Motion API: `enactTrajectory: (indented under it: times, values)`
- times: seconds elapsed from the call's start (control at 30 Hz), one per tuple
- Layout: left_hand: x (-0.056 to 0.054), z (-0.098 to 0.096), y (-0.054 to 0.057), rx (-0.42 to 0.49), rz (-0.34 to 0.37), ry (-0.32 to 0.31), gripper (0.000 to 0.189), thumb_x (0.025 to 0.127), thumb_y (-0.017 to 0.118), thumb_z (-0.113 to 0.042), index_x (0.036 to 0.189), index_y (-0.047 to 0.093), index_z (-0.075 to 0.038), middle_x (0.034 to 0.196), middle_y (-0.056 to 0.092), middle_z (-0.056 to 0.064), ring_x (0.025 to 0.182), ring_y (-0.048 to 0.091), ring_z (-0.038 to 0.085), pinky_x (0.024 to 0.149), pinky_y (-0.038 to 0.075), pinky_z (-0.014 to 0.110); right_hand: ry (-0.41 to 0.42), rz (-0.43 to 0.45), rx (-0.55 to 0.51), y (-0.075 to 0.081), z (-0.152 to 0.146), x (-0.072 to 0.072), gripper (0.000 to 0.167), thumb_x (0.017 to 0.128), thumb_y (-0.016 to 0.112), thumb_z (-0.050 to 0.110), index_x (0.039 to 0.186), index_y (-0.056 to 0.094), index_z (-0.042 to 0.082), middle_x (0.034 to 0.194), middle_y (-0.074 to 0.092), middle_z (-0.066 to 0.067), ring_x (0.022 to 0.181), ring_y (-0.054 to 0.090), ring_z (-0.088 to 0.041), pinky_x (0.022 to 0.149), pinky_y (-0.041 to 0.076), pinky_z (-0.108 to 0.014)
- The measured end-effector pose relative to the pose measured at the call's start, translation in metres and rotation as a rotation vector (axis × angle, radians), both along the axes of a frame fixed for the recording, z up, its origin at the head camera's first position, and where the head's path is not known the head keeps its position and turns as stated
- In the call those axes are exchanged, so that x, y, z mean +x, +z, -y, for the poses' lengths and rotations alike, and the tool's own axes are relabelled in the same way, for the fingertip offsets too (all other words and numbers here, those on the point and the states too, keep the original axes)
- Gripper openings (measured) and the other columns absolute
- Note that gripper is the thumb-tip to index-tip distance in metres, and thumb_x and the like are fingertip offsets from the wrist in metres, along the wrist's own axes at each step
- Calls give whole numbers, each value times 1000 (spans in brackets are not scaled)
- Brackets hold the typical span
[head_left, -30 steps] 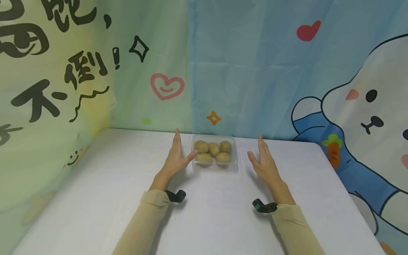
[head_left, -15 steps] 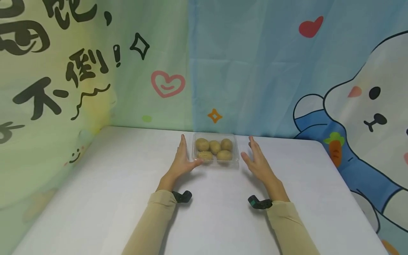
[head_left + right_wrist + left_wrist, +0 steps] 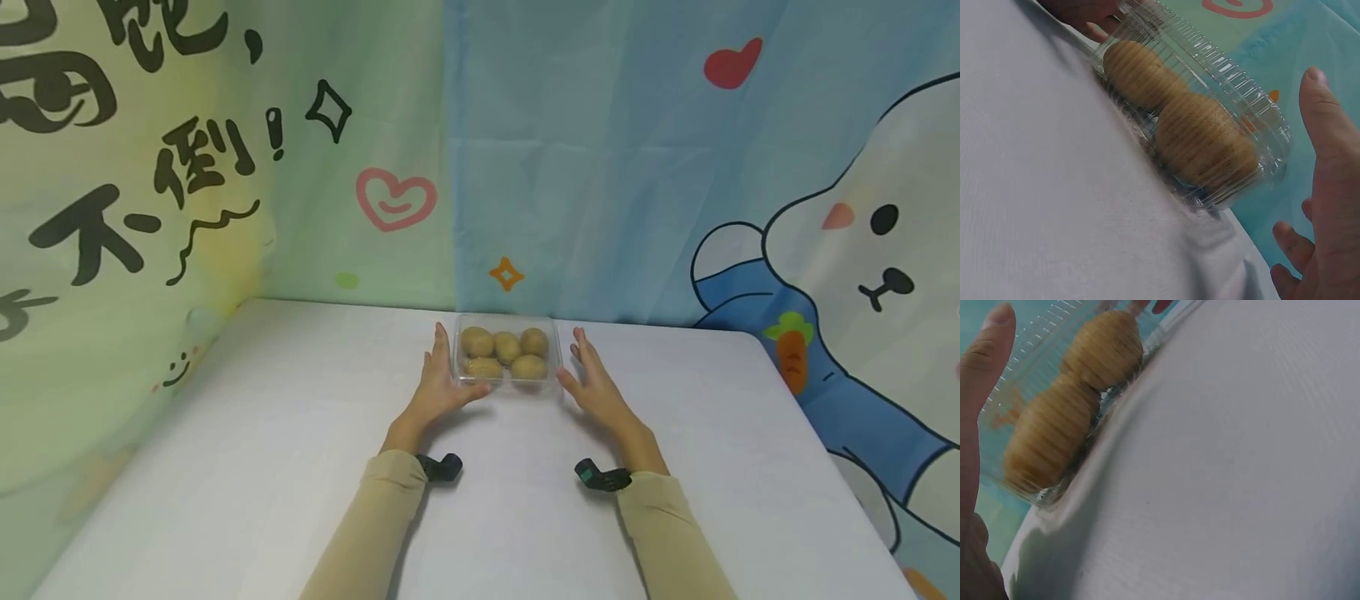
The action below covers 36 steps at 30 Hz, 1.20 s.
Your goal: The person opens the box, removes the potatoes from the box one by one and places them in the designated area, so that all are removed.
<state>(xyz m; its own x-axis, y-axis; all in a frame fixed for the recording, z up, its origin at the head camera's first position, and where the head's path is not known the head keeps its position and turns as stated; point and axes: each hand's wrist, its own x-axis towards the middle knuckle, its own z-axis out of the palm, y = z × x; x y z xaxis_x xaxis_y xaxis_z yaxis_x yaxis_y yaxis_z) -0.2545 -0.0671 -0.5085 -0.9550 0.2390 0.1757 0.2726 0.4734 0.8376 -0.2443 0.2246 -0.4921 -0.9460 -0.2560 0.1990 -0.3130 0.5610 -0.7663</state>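
Observation:
A clear plastic clamshell box (image 3: 507, 357) holding several brown kiwis (image 3: 528, 367) sits at the back of the white table, lid closed. My left hand (image 3: 441, 377) stands open on edge against the box's left side, thumb at its front left corner. My right hand (image 3: 591, 382) is open beside the right side, with a small gap showing in the right wrist view between the hand (image 3: 1329, 187) and the box (image 3: 1235, 94). The left wrist view shows one straight finger (image 3: 982, 369) next to the box (image 3: 1035, 375) and two kiwis (image 3: 1054, 431).
The white cloth-covered table (image 3: 262, 433) runs wide to the left, right and front of the box. A cartoon-printed backdrop (image 3: 600, 167) hangs right behind the box. Black wrist cameras (image 3: 442, 467) (image 3: 600, 477) sit under both beige sleeves.
Both hands have moved inward toward the box, closing the wide gaps on its left and right. The box has not moved.

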Motion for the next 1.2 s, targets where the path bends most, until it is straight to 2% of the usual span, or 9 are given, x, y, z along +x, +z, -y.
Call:
enactTrajectory:
  times: [0.27,0.4,0.53,0.6,0.77,0.8,0.93,1.07,1.2]
  values:
    - [-4,0,-4,-40,-39,-4,142,60,66,-79,149,-21,-10,159,-17,9,148,-8,22,119,-11,52,-9,15,-31,-6,2,-1,81,98,50,34,152,-1,4,161,4,-14,142,25,-39,119,15,-54]
    - [-6,-1,-4,-66,-38,-6,140,63,71,-73,149,-18,-8,159,-14,10,148,-4,22,119,-11,52,-1,27,-71,-9,2,-1,80,98,50,32,152,-1,4,161,5,-15,143,23,-40,119,12,-55]
    - [-6,-2,-4,-116,-28,21,137,65,76,-64,150,-14,-6,159,-9,10,148,1,22,120,-11,49,6,41,-86,-13,4,-2,79,98,51,33,153,0,6,161,6,-14,143,23,-39,119,10,-56]
    - [-6,-1,-4,-137,-22,33,136,65,77,-61,150,-13,-7,160,-8,9,148,2,21,120,-10,48,10,53,-95,-9,7,0,78,98,52,27,153,0,5,160,6,-15,143,22,-39,118,10,-57]
    - [-6,0,-5,-149,-12,39,136,64,79,-60,151,-12,-9,160,-4,7,148,4,23,120,-8,49,-7,61,-61,-10,10,3,83,94,57,22,153,1,7,161,7,-13,145,20,-36,119,11,-56]
    - [-6,0,-6,-151,-10,42,136,63,79,-61,151,-11,-9,160,-3,7,148,5,24,120,-7,49,-11,56,-46,-16,10,1,85,93,59,25,153,1,9,161,8,-11,146,18,-34,119,11,-56]
    - [-6,-2,-8,-179,-3,44,137,61,76,-67,152,-8,-8,160,0,7,148,7,24,121,-4,49,-25,55,8,-21,11,2,94,88,65,36,154,3,11,161,10,-11,147,12,-34,119,14,-55]
    - [-5,-3,-6,-224,-18,43,135,62,73,-69,152,-5,-5,160,3,10,148,10,23,121,-3,47,-37,66,27,-22,13,3,94,88,64,41,154,4,13,160,11,-14,147,11,-36,118,15,-56]
    - [-4,-2,-4,-248,-27,67,133,63,73,-69,152,0,-3,159,7,12,147,14,25,122,0,47,-37,91,0,-18,17,5,91,89,63,38,154,4,13,160,11,-13,147,11,-37,119,14,-55]
